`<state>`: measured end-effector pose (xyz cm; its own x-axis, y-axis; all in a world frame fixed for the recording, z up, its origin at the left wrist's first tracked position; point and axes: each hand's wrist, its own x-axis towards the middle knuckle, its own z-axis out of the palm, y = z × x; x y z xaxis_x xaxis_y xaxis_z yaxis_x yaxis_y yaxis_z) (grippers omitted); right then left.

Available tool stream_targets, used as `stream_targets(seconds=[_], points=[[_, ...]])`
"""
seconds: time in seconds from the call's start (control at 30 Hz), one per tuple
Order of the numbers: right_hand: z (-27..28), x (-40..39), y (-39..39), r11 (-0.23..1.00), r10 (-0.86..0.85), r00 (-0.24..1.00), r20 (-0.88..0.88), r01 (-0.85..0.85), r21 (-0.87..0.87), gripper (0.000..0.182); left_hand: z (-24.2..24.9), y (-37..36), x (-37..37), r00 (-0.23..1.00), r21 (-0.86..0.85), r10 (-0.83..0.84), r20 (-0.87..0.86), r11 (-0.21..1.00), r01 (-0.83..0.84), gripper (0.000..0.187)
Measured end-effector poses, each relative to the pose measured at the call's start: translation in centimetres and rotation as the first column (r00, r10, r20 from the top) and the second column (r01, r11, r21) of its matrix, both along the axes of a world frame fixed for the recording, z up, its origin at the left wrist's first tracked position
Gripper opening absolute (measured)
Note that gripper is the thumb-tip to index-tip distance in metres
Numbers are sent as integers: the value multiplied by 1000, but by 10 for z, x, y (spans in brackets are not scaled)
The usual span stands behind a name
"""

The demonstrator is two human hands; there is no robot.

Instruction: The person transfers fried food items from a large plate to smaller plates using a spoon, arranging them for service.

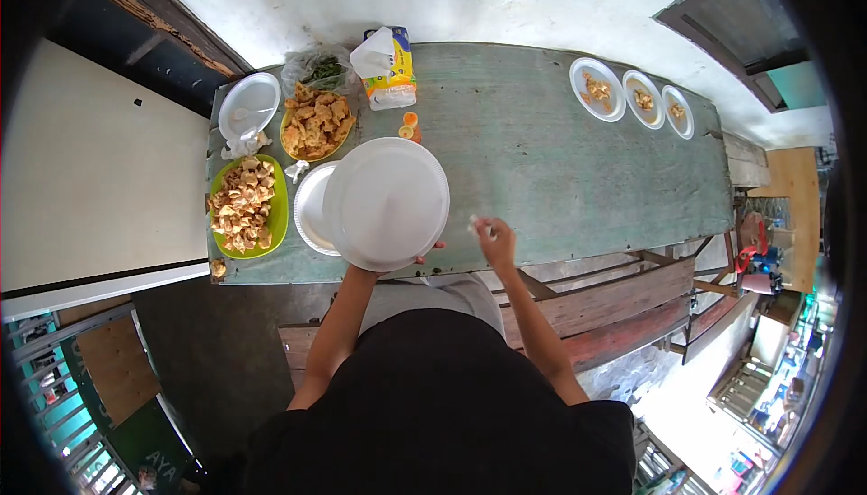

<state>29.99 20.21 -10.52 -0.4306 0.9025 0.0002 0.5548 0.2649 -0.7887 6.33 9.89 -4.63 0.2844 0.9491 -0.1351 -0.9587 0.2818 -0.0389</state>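
My left hand (419, 256) is under a white round plate (386, 204) and holds it up over the table's near edge; most of the hand is hidden beneath it. To the right, my right hand (495, 240) is closed on a small crumpled white tissue (473, 221). Another white plate (314, 210) lies on the table, partly covered by the held one. Left of it stands a green plate (281, 215) heaped with folded light-brown pieces (244, 206). Behind is a yellow plate of fried food (316, 123).
On the green table (542, 179) stand a tissue pack (397, 70), small orange-topped containers (410, 120), a bag of greens (321, 70) and a white plate with a spoon (249, 102). Three plates with food (596, 89) are at the far right. A wooden bench (614, 301) runs along the near side.
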Motion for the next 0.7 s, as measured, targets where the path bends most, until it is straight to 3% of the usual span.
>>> stream_targets(seconds=[0.03,0.07,0.13,0.17,0.23,0.27,0.33,0.37,0.4,0.43,0.47,0.53,0.57,0.6,0.63,0.67,0.7], points=[[17,-8,11,936,-193,980,-39,172,-307,10,2,-1,1,998,-18,-1,-63,1000,0,78],[44,-16,19,936,-192,981,-41,170,-309,10,4,0,2,998,-19,0,-65,1000,-2,78],[108,-33,34,613,-376,861,-342,-45,-789,15,5,5,3,1000,41,3,1,999,-3,79],[127,-39,33,614,-378,860,-342,-44,-788,15,5,6,5,1000,42,2,0,999,-2,79],[148,-60,27,585,-94,929,-358,-240,-775,16,-2,8,7,999,90,31,-35,996,-28,75],[148,-70,23,587,-93,928,-360,-241,-773,16,-15,8,10,999,93,32,-36,995,-28,75],[147,-89,16,714,312,904,-292,-426,-555,13,-43,4,19,965,76,111,-236,992,-96,74],[143,-95,13,714,315,902,-295,-430,-553,13,-24,3,21,965,76,114,-238,992,-98,74],[137,-100,12,913,276,938,-210,-324,-247,11,-4,2,22,703,192,225,-675,973,-127,74],[137,-105,13,976,206,967,-149,-191,104,10,11,3,23,249,303,317,-915,948,-95,74],[144,-106,13,939,143,989,-26,-127,319,14,12,5,25,243,306,322,-915,947,-101,74],[139,-106,11,921,164,985,-47,-136,365,15,12,9,28,69,385,394,-917,916,-114,77],[137,-105,10,904,179,982,-63,-139,405,17,10,8,28,67,386,396,-916,915,-118,77],[136,-105,5,903,184,981,-62,-144,405,17,5,6,28,-280,351,338,-899,937,5,79],[138,-107,-2,900,179,984,-11,-159,405,18,0,3,28,-596,268,276,-754,958,105,82],[141,-111,-6,897,174,984,37,-174,406,20,-7,2,25,-600,268,272,-752,958,99,82],[145,-115,-9,896,180,983,34,-178,407,20,-15,1,22,-384,223,233,-893,972,72,86]])
